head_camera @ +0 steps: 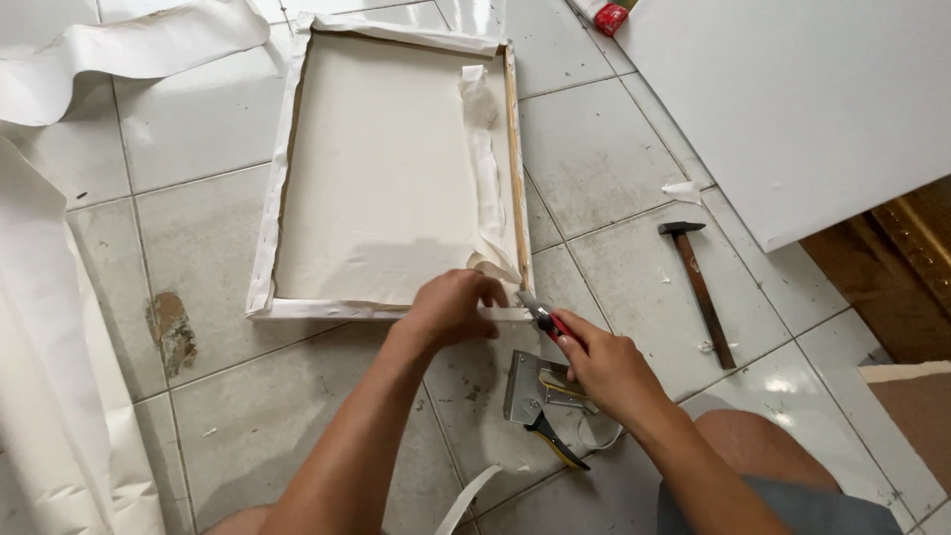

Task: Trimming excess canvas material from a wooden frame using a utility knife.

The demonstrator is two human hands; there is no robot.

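Just below my right hand [606,369] lies a grey metal staple gun with a yellow-and-black handle [540,398] on the tiled floor [208,149]. That grip is closed around a red-handled utility knife [545,321], blade tip at the near right corner of the wood stretcher frame wrapped in white canvas [381,178]. My left hand [451,307] presses the folded canvas edge flat, fingers curled, holding nothing else. I judge a shallow cut away from those fingers safest. Farther right lies a wooden-handled hammer [701,289]. No containers show.
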